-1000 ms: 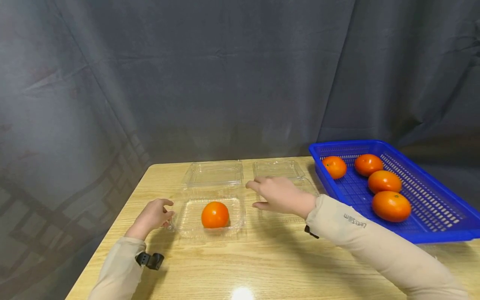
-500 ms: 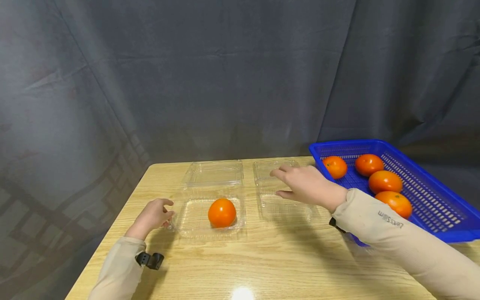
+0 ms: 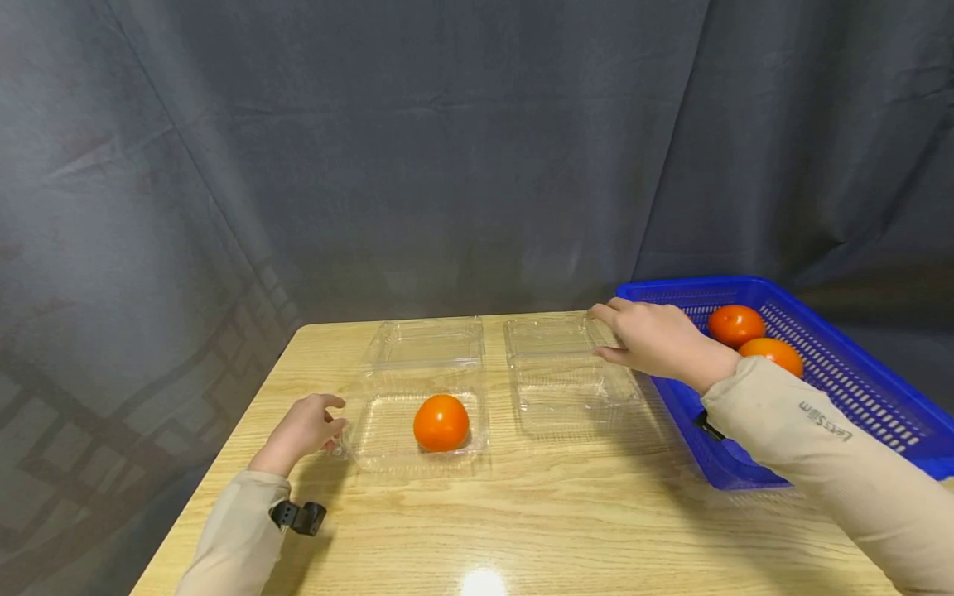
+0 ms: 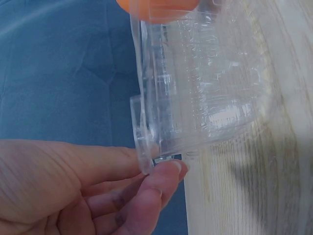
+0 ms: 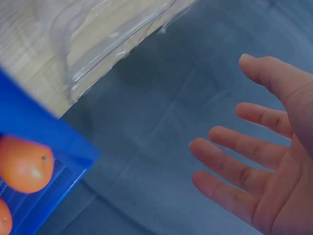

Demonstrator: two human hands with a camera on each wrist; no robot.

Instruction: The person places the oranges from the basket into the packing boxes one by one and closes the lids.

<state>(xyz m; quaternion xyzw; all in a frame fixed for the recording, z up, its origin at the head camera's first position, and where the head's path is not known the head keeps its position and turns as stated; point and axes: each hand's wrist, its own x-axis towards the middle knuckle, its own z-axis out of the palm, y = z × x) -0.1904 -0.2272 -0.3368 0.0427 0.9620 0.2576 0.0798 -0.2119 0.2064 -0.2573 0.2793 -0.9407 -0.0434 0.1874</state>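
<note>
On the table, a clear plastic clamshell container lies with its lid folded back, and one orange sits in the right part of its tray. My left hand pinches the container's left edge; in the left wrist view thumb and fingertips meet at the clear rim. Above the left rim of the blue basket, my right hand hangs with fingers spread, and the right wrist view shows an empty palm. Oranges lie in that basket, some hidden behind my right hand and sleeve in the head view.
A second opened clear container stands between the first one and the blue plastic basket, which fills the table's right side. A dark grey curtain hangs right behind the table's back edge.
The orange has moved right within the container, and my right hand has left it, travelling right over the second container to the basket. My left hand stays at the container's edge.
</note>
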